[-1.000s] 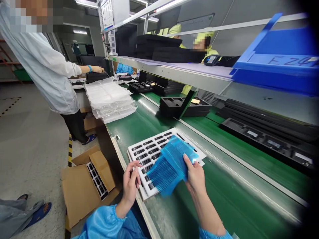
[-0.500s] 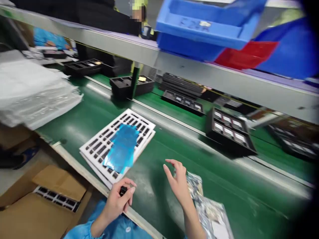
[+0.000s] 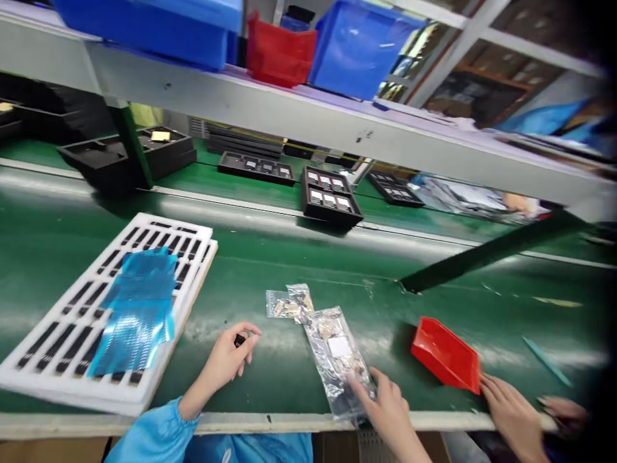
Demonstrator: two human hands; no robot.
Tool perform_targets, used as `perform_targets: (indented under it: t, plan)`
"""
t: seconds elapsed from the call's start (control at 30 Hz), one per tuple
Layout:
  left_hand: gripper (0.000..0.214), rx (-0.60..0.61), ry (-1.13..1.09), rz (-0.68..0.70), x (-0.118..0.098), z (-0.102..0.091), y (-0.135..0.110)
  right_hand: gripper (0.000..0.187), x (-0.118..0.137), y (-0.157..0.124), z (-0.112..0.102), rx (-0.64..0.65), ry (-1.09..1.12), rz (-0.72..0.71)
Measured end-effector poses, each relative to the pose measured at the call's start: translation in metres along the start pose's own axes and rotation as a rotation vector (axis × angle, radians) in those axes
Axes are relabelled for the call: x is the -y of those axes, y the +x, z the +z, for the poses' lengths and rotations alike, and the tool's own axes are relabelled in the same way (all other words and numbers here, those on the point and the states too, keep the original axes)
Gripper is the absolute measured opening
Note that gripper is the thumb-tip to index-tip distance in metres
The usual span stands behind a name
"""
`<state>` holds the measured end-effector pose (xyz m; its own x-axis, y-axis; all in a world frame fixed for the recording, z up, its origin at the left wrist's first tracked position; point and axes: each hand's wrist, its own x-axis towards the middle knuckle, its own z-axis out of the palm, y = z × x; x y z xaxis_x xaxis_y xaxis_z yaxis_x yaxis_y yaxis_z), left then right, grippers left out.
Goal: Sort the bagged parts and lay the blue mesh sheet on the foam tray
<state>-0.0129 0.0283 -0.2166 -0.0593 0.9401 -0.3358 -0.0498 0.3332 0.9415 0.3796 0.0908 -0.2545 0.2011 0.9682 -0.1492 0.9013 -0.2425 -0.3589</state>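
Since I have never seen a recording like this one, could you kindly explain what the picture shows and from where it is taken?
There is no machine here: a person wears a camera on the head, looking down at their own bare hands over a green conveyor belt. The left hand pinches a small black part. The right hand rests on a silvery plastic bag. To the left lies a white tray with a blue film on it. The hand at the far right, touching a red bin, belongs to a co-worker.
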Motion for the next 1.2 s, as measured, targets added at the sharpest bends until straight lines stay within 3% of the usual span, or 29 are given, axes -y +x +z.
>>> perform_targets:
  t: [0.13, 0.2, 0.3, 0.37, 0.5, 0.6, 0.67, 0.77, 0.9, 1.03, 1.13, 1.2]
  plan:
    - [0.074, 0.059, 0.139, 0.001, -0.012, 0.014, 0.032, 0.087, 0.009, -0.027, 0.009, -0.044, 0.003, 0.107]
    - [0.071, 0.035, 0.315, 0.063, -0.015, 0.015, 0.058, 0.074, 0.012, -0.031, 0.013, -0.054, 0.020, 0.143]
    - [0.067, -0.125, 0.596, 0.211, -0.022, 0.019, 0.103, 0.057, 0.017, -0.034, 0.014, -0.067, 0.072, 0.173]
    - [0.079, -0.210, 0.736, 0.267, -0.029, 0.029, 0.127, 0.052, 0.023, -0.039, 0.012, -0.090, 0.117, 0.173]
    - [0.104, -0.152, 0.962, 0.169, -0.040, 0.056, 0.155, 0.054, 0.041, -0.058, 0.009, -0.159, 0.203, 0.173]
    - [0.105, -0.046, 1.052, 0.159, -0.044, 0.069, 0.166, 0.079, 0.053, -0.073, 0.013, -0.260, 0.240, 0.291]
    - [0.091, 0.047, 1.081, 0.168, -0.045, 0.072, 0.172, 0.090, 0.057, -0.080, 0.019, -0.327, 0.266, 0.398]
    - [0.071, 0.155, 1.082, 0.202, -0.042, 0.070, 0.175, 0.071, 0.060, -0.088, 0.029, -0.386, 0.320, 0.459]
    - [0.066, 0.167, 1.085, 0.315, -0.037, 0.067, 0.164, 0.044, 0.067, -0.093, 0.034, -0.454, 0.395, 0.368]
    - [0.037, 0.251, 1.067, 0.354, -0.037, 0.069, 0.155, 0.036, 0.070, -0.086, 0.032, -0.502, 0.490, 0.265]
    - [0.033, 0.258, 0.939, 0.371, -0.041, 0.070, 0.154, 0.034, 0.062, -0.074, 0.026, -0.509, 0.589, 0.219]
    - [0.033, 0.233, 0.827, 0.388, -0.043, 0.068, 0.157, 0.046, 0.053, -0.062, 0.021, -0.531, 0.666, 0.211]
